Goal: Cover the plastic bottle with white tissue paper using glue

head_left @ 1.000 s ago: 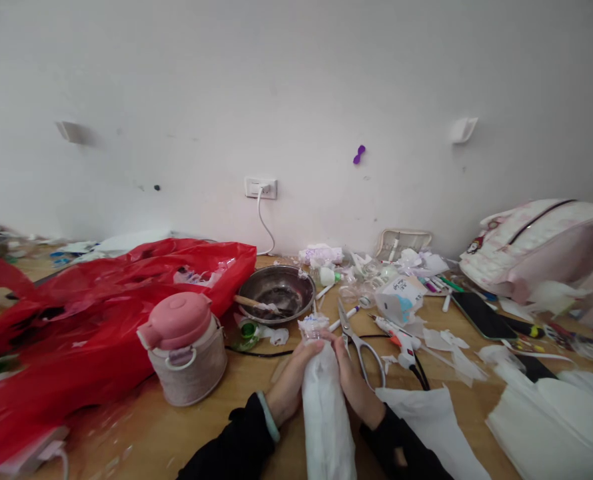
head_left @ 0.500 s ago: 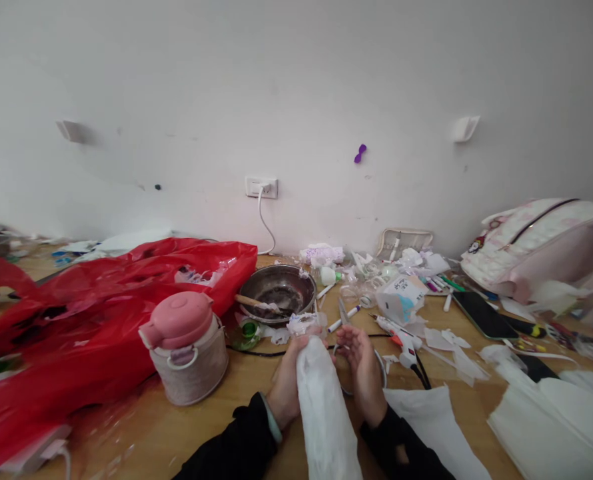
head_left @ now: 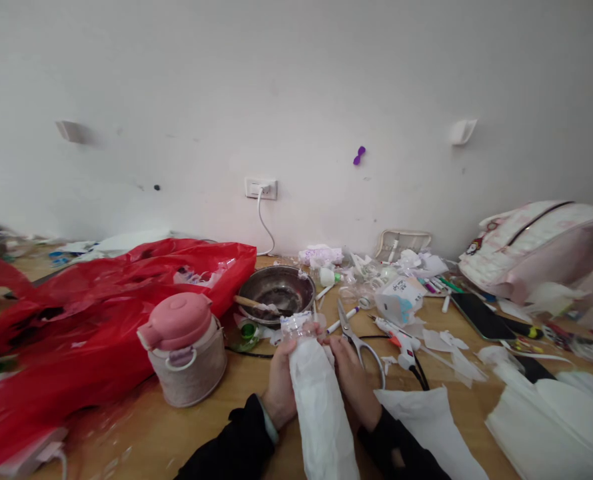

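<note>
A long bottle-like piece wrapped in white paper (head_left: 321, 407) points away from me, its far end showing clear plastic (head_left: 296, 327). My left hand (head_left: 281, 380) is closed around its left side near that end. On the other side my right hand (head_left: 351, 373) has its fingers bent and pressed against the wrap. The fingertips of both hands are partly hidden. Just right of my right hand lie scissors (head_left: 360, 341) with grey handles, partly covered by it. A white sheet (head_left: 426, 420) lies beside my right sleeve.
A metal bowl (head_left: 304, 297) holds a wooden-handled brush (head_left: 251, 303). Left are a pink-lidded jug (head_left: 186, 353) and a red plastic bag (head_left: 101, 327). Right lie a glue gun (head_left: 401, 343), a black phone (head_left: 481, 317), paper scraps and a backpack (head_left: 541, 253).
My right hand's fingers have gone from raised and apart to pressed on the wrap. The wrapped piece has shifted slightly left, and more of the scissors shows.
</note>
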`<state>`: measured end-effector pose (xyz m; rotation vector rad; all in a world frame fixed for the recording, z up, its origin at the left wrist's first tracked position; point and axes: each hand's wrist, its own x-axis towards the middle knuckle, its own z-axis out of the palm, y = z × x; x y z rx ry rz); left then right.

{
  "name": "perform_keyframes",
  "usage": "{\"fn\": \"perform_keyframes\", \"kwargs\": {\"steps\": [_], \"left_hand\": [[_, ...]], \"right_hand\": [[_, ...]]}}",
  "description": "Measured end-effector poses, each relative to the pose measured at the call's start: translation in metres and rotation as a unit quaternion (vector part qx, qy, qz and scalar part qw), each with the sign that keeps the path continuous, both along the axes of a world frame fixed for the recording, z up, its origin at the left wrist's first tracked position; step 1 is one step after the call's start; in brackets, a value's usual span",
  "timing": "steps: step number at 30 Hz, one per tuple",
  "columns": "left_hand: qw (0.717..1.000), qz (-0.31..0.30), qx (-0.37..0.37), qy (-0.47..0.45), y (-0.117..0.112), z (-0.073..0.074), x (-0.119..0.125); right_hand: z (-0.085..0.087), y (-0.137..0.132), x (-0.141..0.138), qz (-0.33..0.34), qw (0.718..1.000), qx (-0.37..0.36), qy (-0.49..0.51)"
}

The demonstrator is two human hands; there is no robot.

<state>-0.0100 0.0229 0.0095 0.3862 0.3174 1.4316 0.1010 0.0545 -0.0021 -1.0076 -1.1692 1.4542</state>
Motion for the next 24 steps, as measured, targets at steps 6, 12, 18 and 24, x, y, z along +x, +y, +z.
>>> {"fn": "perform_keyframes", "kwargs": {"steps": [6,12,18,24], "left_hand": [[0.998,-0.007,-0.033,0.053,0.0,-0.009,0.003],[0.991,0.018,-0.068,0.117,-0.002,-0.01,0.007],[0.986,-0.019,-0.093,0.137,-0.009,-0.007,0.014],[0.982,-0.053,-0.097,0.156,-0.014,-0.013,0.021]], "right_hand": [[-0.003,-0.001,0.001,-0.013,0.997,0.067,-0.031],[-0.004,-0.002,0.003,-0.015,0.992,0.115,-0.045],[0.0,-0.005,0.007,-0.081,0.983,0.148,-0.068],[-0.002,-0.003,0.009,-0.144,0.973,0.166,-0.075]]}}
